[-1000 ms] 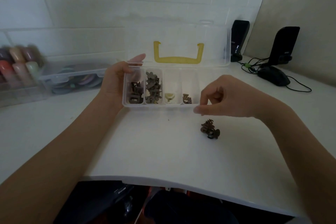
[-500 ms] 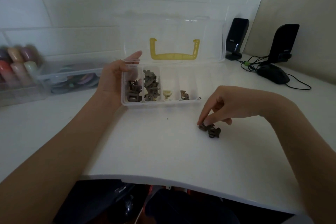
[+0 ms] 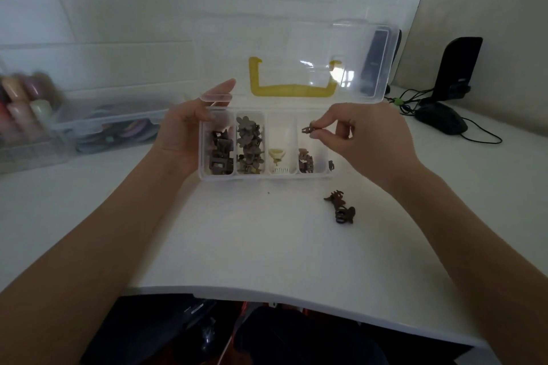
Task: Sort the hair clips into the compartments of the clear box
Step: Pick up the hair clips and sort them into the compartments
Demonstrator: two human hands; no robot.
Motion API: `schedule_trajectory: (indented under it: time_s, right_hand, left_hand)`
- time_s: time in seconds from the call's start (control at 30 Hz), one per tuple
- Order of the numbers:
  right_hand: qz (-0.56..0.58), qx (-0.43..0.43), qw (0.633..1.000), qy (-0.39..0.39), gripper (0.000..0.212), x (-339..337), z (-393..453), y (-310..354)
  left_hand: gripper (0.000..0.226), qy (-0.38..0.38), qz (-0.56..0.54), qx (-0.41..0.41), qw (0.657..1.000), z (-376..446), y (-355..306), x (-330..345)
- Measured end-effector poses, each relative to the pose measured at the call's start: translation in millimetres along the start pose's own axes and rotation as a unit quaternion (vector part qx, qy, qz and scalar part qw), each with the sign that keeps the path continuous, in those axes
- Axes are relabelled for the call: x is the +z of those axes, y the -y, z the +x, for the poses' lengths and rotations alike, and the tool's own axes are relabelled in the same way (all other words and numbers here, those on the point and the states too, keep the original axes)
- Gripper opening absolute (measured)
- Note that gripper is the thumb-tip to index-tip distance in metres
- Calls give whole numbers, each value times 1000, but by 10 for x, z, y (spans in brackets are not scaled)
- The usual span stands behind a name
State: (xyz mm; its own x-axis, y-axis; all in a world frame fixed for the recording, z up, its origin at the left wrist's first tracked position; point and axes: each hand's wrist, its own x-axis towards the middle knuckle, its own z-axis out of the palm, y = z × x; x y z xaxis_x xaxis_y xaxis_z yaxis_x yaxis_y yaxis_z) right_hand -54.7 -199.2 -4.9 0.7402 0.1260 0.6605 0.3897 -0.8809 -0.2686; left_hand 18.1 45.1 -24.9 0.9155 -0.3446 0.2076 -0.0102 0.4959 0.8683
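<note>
both forearms bare to the frame edge, no sleeves visible. left hand (image 3: pixel 181 133) and right hand (image 3: pixel 364 136) without rings, bands or gloves.

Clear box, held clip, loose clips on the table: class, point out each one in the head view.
clear box (image 3: pixel 204 157), head view, on its left wall.
held clip (image 3: pixel 307 129), head view, on the end that sticks out from the right hand's pinch.
loose clips (image 3: pixel 341 207), head view, on the middle of the small pile.
</note>
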Motion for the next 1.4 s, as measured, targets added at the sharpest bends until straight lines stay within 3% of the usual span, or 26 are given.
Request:
schedule_trajectory:
  time_s: [0.23, 0.43, 0.73, 0.97, 1.07, 1.17, 1.27, 1.4]
  right_hand:
    - [-53, -27, 997, -40, 15, 38, -35, 55]
    - [-93, 4, 991, 99, 16, 1, -9, 81]
    - [-109, -8, 985, 134, 31, -19, -18, 98]
    - [-52, 2, 995, 89, 19, -114, -10, 117]
    - [26, -16, 988, 155, 16, -184, -8, 128]
    - [118, -25, 958, 260, 15, -275, 3, 135]
    - [75, -35, 935, 346, 13, -343, 12, 128]
    - [-4, -6, 923, 385, 5, -386, 3, 99]
  left_hand:
    - [75, 10, -10, -6, 1000, 12, 10, -2]
    - [74, 24, -9, -9, 1000, 15, 22, -18]
    - [73, 27, -8, -7, 1000, 19, 28, -18]
    - [75, 16, -5, -8, 1000, 34, 36, -21]
    - [74, 13, -6, -9, 1000, 29, 41, -14]
    - [72, 7, -10, -1, 1000, 22, 23, -18]
    - [56, -1, -29, 2, 1000, -4, 9, -17]
    - [48, -25, -36, 0, 999, -3, 19, 18]
